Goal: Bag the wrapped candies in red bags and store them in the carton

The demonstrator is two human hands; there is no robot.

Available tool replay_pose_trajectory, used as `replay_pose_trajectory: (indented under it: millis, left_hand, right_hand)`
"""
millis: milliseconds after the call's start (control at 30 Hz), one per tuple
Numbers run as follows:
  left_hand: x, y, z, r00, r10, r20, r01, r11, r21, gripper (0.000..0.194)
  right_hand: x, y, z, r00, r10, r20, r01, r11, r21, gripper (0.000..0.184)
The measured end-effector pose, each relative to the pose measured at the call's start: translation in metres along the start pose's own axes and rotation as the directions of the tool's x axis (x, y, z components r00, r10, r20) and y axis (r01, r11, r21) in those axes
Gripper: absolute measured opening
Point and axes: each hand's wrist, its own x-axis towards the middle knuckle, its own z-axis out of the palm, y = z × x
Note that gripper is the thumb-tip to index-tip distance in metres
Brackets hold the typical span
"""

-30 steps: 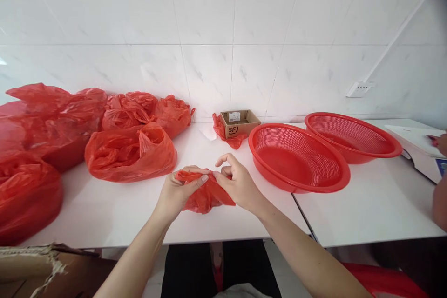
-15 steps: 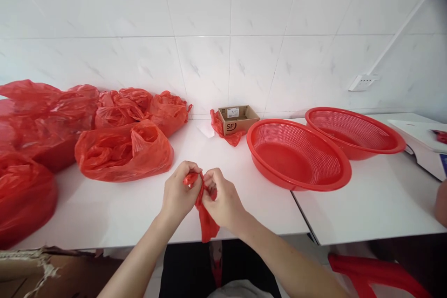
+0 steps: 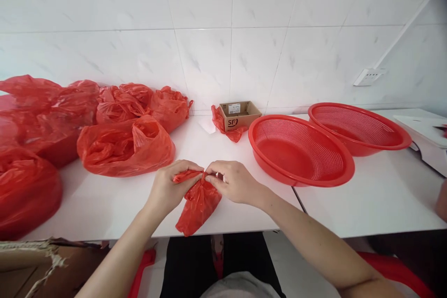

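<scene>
Near the table's front edge, a small red plastic bag hangs below my fingers, its neck gathered and twisted. My left hand pinches the neck from the left, with a folded strip of the plastic running through its grip. From the other side, my right hand pinches the same neck between thumb and forefinger, its fingertips almost meeting the left ones. Whatever is inside the bag cannot be made out. A larger red plastic bag, crumpled and full-looking, lies just beyond my left hand.
More red bags crowd the left side. A small cardboard box sits on red plastic by the wall. Two red strainer baskets stand right. A torn carton is below left; another person's hand shows far right.
My hands have drawn the bag's neck tighter and turned more level, fingertips meeting at the twist. The bag's body now spreads out wider below them. The view has shifted slightly.
</scene>
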Motion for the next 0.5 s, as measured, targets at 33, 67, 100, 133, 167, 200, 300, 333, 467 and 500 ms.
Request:
replay_pose_trajectory:
  millis: [33, 67, 100, 133, 167, 200, 300, 333, 467, 500]
  left_hand:
    - [0.000, 0.000, -0.002, 1.000, 0.010, 0.024, -0.009, 1.000, -0.008, 0.010]
    - [0.001, 0.000, -0.004, 0.999, 0.031, 0.036, -0.031, 0.999, -0.015, 0.010]
    - [0.002, 0.000, -0.006, 0.998, 0.057, 0.034, -0.057, 0.998, -0.015, 0.010]
    - [0.003, 0.000, -0.007, 0.997, 0.079, 0.023, -0.079, 0.997, -0.005, 0.010]
    - [0.006, 0.001, -0.009, 0.996, 0.093, 0.004, -0.093, 0.995, 0.017, 0.010]
    - [0.010, 0.002, -0.011, 0.995, 0.100, -0.019, -0.099, 0.994, 0.047, 0.011]
    - [0.025, 0.009, -0.022, 0.993, 0.103, -0.056, -0.095, 0.986, 0.137, 0.017]
    - [0.030, 0.013, -0.028, 0.994, 0.102, -0.044, -0.094, 0.983, 0.155, 0.019]
    - [0.039, 0.039, -0.068, 0.979, -0.024, 0.201, -0.006, 0.988, 0.151, 0.026]
    - [0.036, 0.045, -0.083, 0.962, -0.085, 0.260, 0.044, 0.987, 0.157, 0.028]
  right_hand:
    - [0.001, -0.003, -0.002, 0.998, -0.059, -0.002, 0.058, 0.990, -0.132, 0.009]
    - [0.003, -0.005, -0.004, 0.994, -0.113, 0.002, 0.110, 0.962, -0.250, 0.009]
    - [0.004, -0.006, -0.005, 0.988, -0.157, 0.012, 0.151, 0.927, -0.344, 0.009]
    - [0.005, -0.007, -0.005, 0.982, -0.186, 0.024, 0.179, 0.895, -0.409, 0.009]
    - [0.006, -0.007, -0.005, 0.979, -0.203, 0.033, 0.197, 0.875, -0.443, 0.009]
    - [0.006, -0.007, -0.004, 0.977, -0.210, 0.037, 0.204, 0.869, -0.452, 0.009]
    - [0.005, -0.004, 0.001, 0.982, -0.187, -0.007, 0.169, 0.902, -0.398, 0.012]
    - [0.004, -0.004, 0.003, 0.985, -0.173, -0.025, 0.153, 0.920, -0.361, 0.013]
    - [-0.006, -0.011, 0.009, 0.991, -0.126, -0.040, 0.120, 0.985, -0.124, 0.013]
    - [-0.010, -0.014, 0.010, 0.991, -0.124, -0.038, 0.122, 0.991, -0.057, 0.012]
